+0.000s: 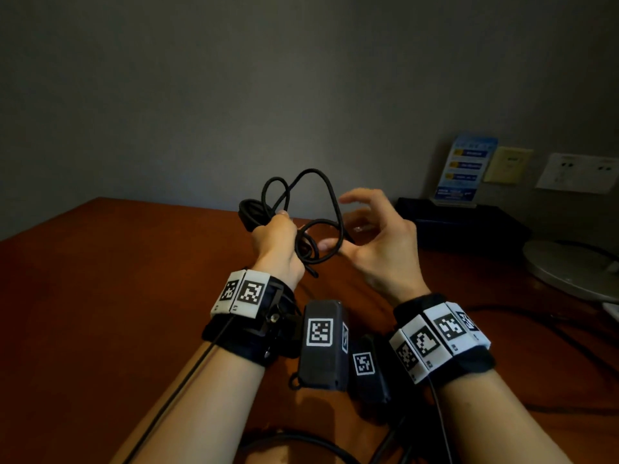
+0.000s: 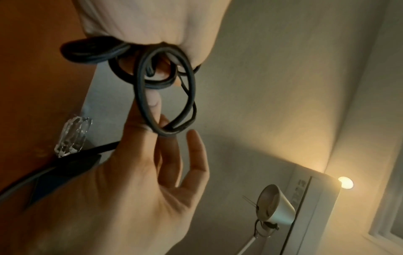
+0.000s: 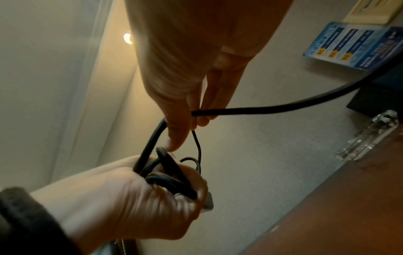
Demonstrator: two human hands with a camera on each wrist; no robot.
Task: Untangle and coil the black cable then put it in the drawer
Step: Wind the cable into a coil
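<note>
Black cable [image 1: 247, 214] is partly coiled, held above the wooden desk [image 1: 117, 279]. My left hand [image 1: 274, 242] fists a bundle of loops. My right hand [image 1: 382, 242], fingers loosely spread, hooks a slack loop. Loose twists remain, and storing it is still ahead; I see no drawer.

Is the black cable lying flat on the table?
No, the left hand holds the black cable up in the air above the table.

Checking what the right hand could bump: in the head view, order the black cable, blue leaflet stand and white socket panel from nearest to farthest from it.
From the right hand:
1. black cable, at its fingers, left.
2. blue leaflet stand, back right, by the wall.
3. white socket panel, far right, on the wall.
</note>
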